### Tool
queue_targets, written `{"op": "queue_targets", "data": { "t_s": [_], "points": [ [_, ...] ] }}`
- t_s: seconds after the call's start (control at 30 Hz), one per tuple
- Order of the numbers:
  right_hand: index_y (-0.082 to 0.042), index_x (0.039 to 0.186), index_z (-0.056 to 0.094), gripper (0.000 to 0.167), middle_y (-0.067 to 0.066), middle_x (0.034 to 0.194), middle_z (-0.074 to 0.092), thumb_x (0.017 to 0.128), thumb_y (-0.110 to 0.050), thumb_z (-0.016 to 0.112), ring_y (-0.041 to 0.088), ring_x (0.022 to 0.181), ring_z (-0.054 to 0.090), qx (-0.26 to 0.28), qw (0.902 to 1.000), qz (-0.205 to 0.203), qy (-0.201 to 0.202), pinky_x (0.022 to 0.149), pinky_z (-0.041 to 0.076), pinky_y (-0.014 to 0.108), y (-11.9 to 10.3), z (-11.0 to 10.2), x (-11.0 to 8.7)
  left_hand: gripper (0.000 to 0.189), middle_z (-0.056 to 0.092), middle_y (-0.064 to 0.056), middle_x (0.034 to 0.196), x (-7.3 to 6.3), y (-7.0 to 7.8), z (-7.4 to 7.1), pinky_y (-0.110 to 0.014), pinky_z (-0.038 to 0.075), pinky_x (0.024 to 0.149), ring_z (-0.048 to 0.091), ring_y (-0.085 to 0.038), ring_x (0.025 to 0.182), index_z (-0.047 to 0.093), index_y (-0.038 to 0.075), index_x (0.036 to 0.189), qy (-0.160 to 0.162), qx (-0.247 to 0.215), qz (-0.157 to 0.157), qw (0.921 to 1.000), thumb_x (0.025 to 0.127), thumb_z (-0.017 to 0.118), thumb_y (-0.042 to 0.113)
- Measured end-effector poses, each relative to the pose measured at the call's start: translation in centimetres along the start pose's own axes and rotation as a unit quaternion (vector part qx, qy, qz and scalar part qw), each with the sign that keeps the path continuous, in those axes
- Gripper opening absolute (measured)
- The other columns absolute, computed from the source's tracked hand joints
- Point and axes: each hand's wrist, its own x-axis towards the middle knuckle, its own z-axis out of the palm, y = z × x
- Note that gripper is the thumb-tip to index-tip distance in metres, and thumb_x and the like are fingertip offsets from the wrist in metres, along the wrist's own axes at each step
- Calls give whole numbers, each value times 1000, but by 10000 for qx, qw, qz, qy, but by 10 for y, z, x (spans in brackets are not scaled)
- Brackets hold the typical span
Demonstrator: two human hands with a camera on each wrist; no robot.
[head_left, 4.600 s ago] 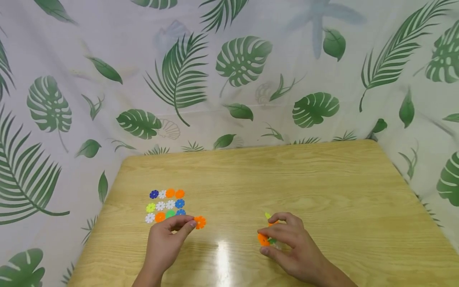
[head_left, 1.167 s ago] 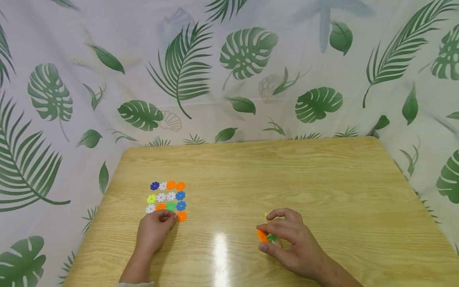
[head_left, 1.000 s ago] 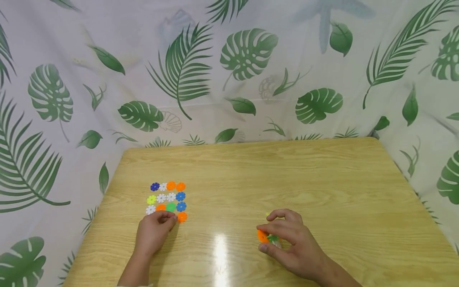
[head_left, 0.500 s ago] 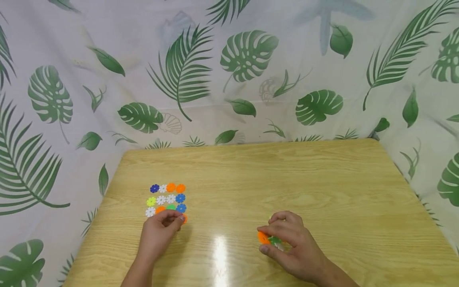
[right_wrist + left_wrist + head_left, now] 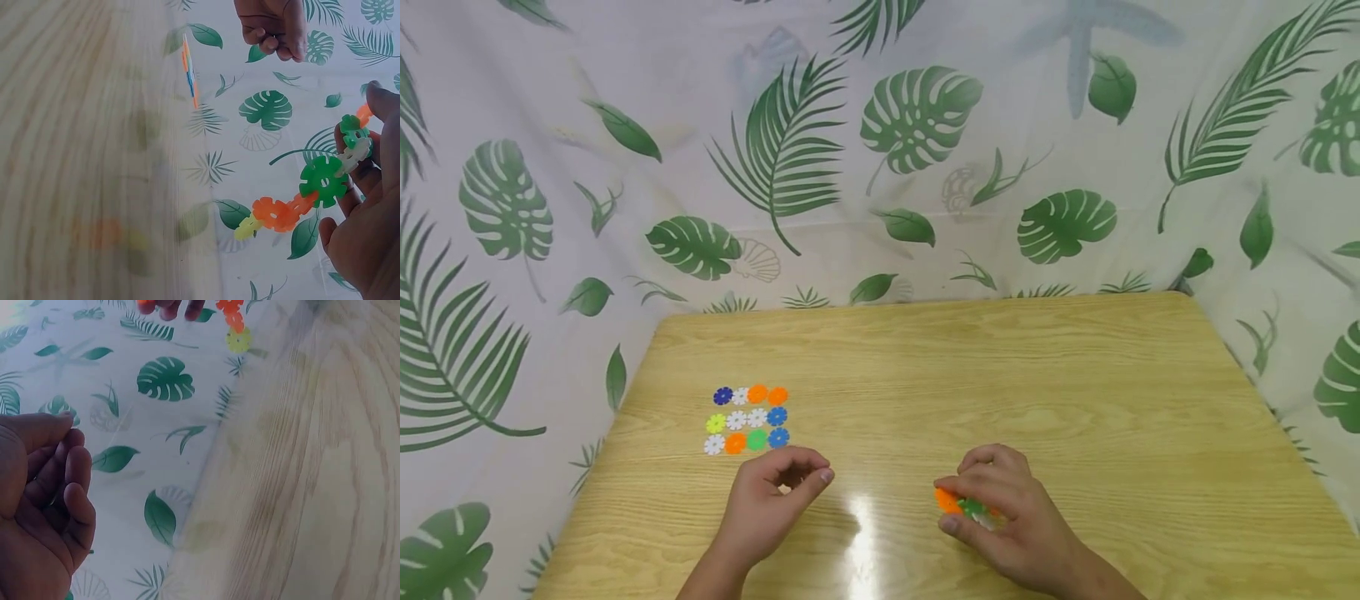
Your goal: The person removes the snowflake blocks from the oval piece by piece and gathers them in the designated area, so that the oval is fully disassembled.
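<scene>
My left hand (image 5: 760, 508) hovers over the table in front of the laid-out discs. Its fingers are loosely curled, thumb tip by the index fingertip, and no disc shows between them in the left wrist view. My right hand (image 5: 1015, 517) holds a chain of interlocking plastic discs (image 5: 323, 181). The chain joins orange, green, white and yellow notched pieces. Its orange end disc (image 5: 947, 501) sits between thumb and index finger, facing the left hand. At the left lie rows of flat discs, among them a green disc (image 5: 757, 439) and a blue disc (image 5: 778, 437).
The wooden table (image 5: 1075, 375) reaches back to a white cloth (image 5: 850, 192) printed with green leaves, which also hangs along both sides. A dark blue disc (image 5: 723, 396) marks the far left corner of the disc rows.
The left hand pinched an orange disc earlier; that disc then lay at the right, nearest the person, and is now hidden behind this hand. The left hand has moved right. The right hand barely moved.
</scene>
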Motion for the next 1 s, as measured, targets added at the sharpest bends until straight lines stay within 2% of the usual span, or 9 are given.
{"op": "queue_targets", "data": {
  "t_s": [0.13, 0.23, 0.5, 0.67, 0.9, 1.0],
  "points": [
    [-17, 119, 76, 32, -14, 98, 71, 88, -19, 84, 21, 106, 55, 53, 10000, -63, -5, 103, 29, 37, 0, 2, 2, 14, 75, 2, 88, 1, 3, 10, -28, 54, 65, 63, -13, 71, 76, 18, 97, -280, -26, 712, 9971, 92, 79, 5],
    [-18, 118, 76, 31, -14, 98, 70, 88, -20, 84, 20, 106, 55, 64, 9999, -87, -21, 103, 29, 38, 0, 3, 2, 15, 75, 1, 89, 2, 5, 18, -29, 54, 65, 63, -13, 71, 76, 15, 99, -489, -90, 1073, 9930, 91, 79, 2],
    [-17, 119, 75, 33, -14, 97, 69, 88, -20, 84, 19, 106, 54, 77, 9998, -99, -152, 102, 30, 37, -1, 5, 3, 10, 74, 9, 92, 7, 11, 38, -30, 54, 69, 66, -9, 81, 76, 23, 99, -1009, -51, 1268, 9868, 94, 79, 14],
    [-17, 120, 75, 34, -14, 98, 69, 87, -19, 85, 17, 106, 54, 97, 9997, -74, -230, 102, 29, 38, -1, 6, 4, 11, 73, 9, 93, 9, 14, 45, -34, 54, 66, 66, -8, 83, 75, 22, 99, -1099, -43, 1523, 9822, 94, 79, 13],
    [-18, 121, 75, 34, -16, 98, 69, 88, -19, 84, 17, 106, 55, 150, 9996, -64, -239, 101, 30, 39, -2, 7, 6, 13, 73, 6, 96, 13, 22, 50, -35, 56, 68, 65, -9, 86, 75, 22, 102, -1239, -79, 1615, 9790, 94, 79, 13],
    [-16, 120, 75, 33, -15, 97, 70, 88, -19, 84, 18, 105, 56, 212, 9995, -141, -194, 100, 31, 40, -2, 8, 7, 15, 73, 5, 100, 14, 24, 53, -34, 56, 69, 66, -13, 86, 74, 21, 105, -1312, -78, 1746, 9758, 93, 80, 14]
  ]
}}
